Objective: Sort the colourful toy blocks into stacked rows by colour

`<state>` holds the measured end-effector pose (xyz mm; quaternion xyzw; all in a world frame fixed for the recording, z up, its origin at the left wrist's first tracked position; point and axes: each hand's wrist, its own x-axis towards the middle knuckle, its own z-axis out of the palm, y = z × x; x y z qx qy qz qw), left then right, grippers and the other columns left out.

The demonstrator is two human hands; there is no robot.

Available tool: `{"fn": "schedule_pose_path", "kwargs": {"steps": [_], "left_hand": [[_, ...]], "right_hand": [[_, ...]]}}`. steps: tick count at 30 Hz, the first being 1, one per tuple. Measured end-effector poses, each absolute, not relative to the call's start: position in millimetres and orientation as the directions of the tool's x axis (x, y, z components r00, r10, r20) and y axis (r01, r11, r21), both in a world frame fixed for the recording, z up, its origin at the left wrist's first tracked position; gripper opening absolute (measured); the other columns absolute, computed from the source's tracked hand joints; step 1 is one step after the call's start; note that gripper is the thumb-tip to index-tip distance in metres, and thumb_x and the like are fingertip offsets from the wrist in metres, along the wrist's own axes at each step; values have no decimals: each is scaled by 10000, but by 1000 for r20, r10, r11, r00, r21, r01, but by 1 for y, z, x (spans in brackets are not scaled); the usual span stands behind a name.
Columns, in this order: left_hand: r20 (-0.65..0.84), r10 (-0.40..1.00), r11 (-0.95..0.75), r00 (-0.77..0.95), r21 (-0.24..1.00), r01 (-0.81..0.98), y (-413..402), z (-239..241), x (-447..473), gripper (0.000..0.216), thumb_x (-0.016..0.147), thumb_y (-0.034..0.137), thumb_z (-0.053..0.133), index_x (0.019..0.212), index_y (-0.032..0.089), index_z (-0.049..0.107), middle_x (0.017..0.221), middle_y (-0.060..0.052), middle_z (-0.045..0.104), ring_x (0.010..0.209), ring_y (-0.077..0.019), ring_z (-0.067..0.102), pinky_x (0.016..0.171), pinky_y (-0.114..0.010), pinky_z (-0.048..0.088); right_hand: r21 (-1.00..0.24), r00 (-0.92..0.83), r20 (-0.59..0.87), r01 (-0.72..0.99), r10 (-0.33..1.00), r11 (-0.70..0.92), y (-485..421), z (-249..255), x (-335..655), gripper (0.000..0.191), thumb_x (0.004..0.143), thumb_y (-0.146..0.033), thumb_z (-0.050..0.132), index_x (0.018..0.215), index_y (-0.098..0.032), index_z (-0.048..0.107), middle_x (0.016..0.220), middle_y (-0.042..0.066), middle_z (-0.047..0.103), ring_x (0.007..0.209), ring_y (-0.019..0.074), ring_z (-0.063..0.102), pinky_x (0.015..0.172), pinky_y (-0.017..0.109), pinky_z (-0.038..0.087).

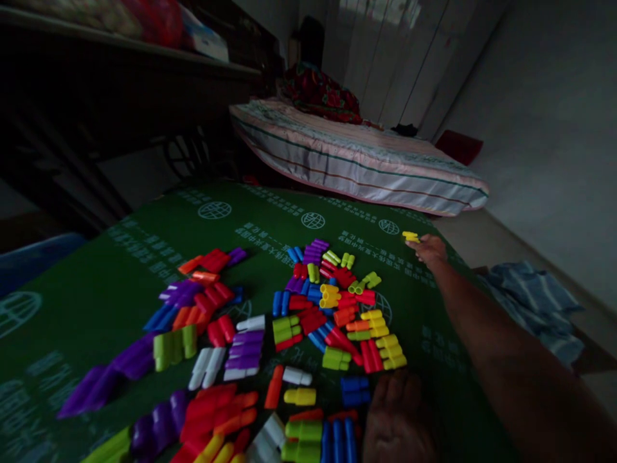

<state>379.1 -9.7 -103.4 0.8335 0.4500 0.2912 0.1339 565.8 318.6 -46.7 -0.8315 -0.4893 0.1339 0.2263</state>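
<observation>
1. Right hand: reaches out beyond the far right edge of the heap of coloured blocks; its fingers pinch a yellow block, which sits apart from the heap.
2. Left hand: lies on the green bench at the near right edge of the heap, just beside blue blocks; it is dim, so its fingers' state cannot be told.
3. Striped mattress: lies beyond the heap.

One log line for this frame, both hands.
right hand: arm stretched out, fingertips at lone yellow block, grip unclear | left hand: resting on green cloth by blue blocks
</observation>
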Motion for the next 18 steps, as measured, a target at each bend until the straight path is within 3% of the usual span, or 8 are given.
{"fn": "schedule_pose_path", "kwargs": {"steps": [3, 5, 8, 11, 14, 18], "left_hand": [[168, 843, -517, 510, 512, 686, -10, -58, 364, 205, 870, 281, 495, 956, 181, 652, 1156, -29, 645, 1073, -207, 572, 881, -358, 544], [105, 844, -496, 526, 526, 691, -8, -41, 363, 225, 889, 259, 460, 960, 168, 653, 1136, -41, 649, 1076, -215, 573, 906, -377, 543], [60, 828, -502, 557, 522, 690, -8, -30, 365, 279, 900, 286, 437, 1009, 133, 644, 1188, -81, 627, 1096, -237, 567, 939, -403, 538], [53, 803, -539, 594, 492, 684, -13, -26, 365, 360, 888, 326, 441, 1081, 76, 615, 1244, -148, 584, 1135, -281, 548, 959, -437, 526], [-39, 777, -556, 629, 426, 714, -20, -24, 364, 385, 883, 292, 433, 1128, 36, 584, 1120, -187, 627, 982, -302, 615, 798, -446, 569], [-149, 773, -517, 617, 415, 749, -27, -25, 365, 321, 879, 215, 429, 1092, 54, 608, 973, -180, 676, 869, -299, 658, 732, -436, 572]], "right_hand": [[-489, 419, 38, 799, 907, -349, 301, -31, 549, 446, 774, -409, 721, 1137, -167, 624, 754, 54, 710, 502, 132, 619, 444, 210, 462], [-508, 287, 53, 833, 956, -222, 275, -17, 525, 319, 782, -324, 710, 1058, -170, 662, 741, 34, 697, 525, 116, 606, 459, 193, 445], [-619, -196, -84, 778, 977, 103, 210, 8, 477, 198, 792, -278, 672, 956, -169, 693, 641, -12, 648, 495, 96, 557, 445, 181, 392], [-685, -701, -135, 577, 701, 445, 134, 32, 428, 123, 783, -247, 659, 881, -201, 718, 674, -34, 663, 562, 87, 562, 503, 178, 383], [-565, -898, -143, 420, 417, 710, 83, 44, 392, 120, 796, -172, 627, 843, -225, 724, 712, -31, 688, 628, 94, 579, 569, 198, 366], [-259, -892, -257, 434, 371, 863, 60, 37, 362, 115, 821, -218, 602, 810, -203, 715, 677, 22, 703, 557, 142, 572, 482, 253, 271]]}}
